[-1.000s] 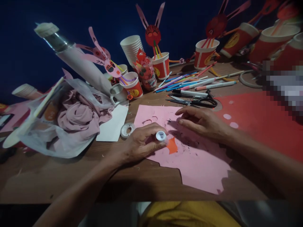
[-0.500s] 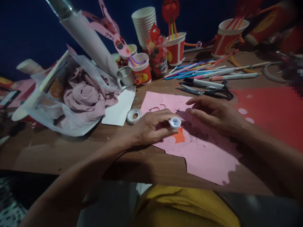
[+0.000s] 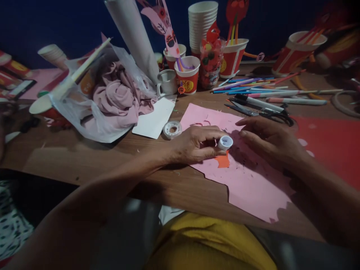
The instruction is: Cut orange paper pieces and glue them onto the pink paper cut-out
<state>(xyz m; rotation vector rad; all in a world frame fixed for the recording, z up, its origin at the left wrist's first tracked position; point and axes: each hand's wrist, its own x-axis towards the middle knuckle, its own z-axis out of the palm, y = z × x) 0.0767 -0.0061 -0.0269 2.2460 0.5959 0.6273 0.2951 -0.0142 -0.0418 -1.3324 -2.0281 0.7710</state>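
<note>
My left hand (image 3: pixel 197 144) pinches a small white round piece (image 3: pixel 225 142) between thumb and fingers. It looks like a cap with a hollow facing up; small dark specks show inside. Just below it an orange paper scrap (image 3: pixel 223 160) lies on a cut pink sheet (image 3: pixel 253 198) strewn with dark bits. To the right, over the same sheet, my right hand (image 3: pixel 267 137) is open and empty, its thumb apart from the fingers. A tape roll (image 3: pixel 172 129) lies beside my left wrist. Beyond my right fingers are black-handled scissors (image 3: pixel 277 117) and a marker (image 3: pixel 260 104).
At the left stands a plastic bag (image 3: pixel 95 129) with pink cloth. Behind are a metal mug (image 3: pixel 167 82), a red paper cup (image 3: pixel 188 80), stacked white cups (image 3: pixel 202 26) and several coloured pens (image 3: pixel 247 88). Red paper (image 3: pixel 332 142) lies right. A person's hand shows at the far left edge.
The view has turned left, so everything sits further right in the picture. The white piece is still in my left hand, tilted a little differently. My right hand stays open.
</note>
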